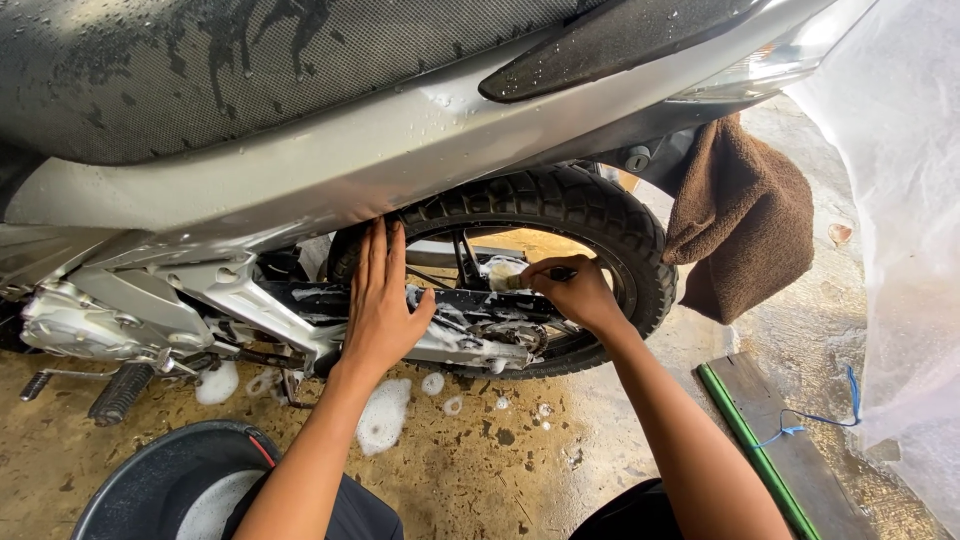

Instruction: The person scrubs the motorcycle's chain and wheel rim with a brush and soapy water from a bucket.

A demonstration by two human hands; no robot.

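A wet grey motorcycle (330, 165) stands in front of me, its rear wheel (560, 215) with a knobby black tyre at centre. My left hand (380, 300) lies flat with fingers together against the tyre and the soapy chain guard (470, 305). My right hand (570, 290) is closed on a small brush (520, 278) with a foamy tip, held among the spokes near the hub. Soap foam clings to the chain area.
A brown towel (745, 215) hangs from the motorcycle's tail at right. A black basin (165, 480) with foam sits at bottom left. Foam blobs (385, 415) dot the wet concrete floor. A green-edged board (770, 440) and a clear plastic sheet (900, 200) are at right.
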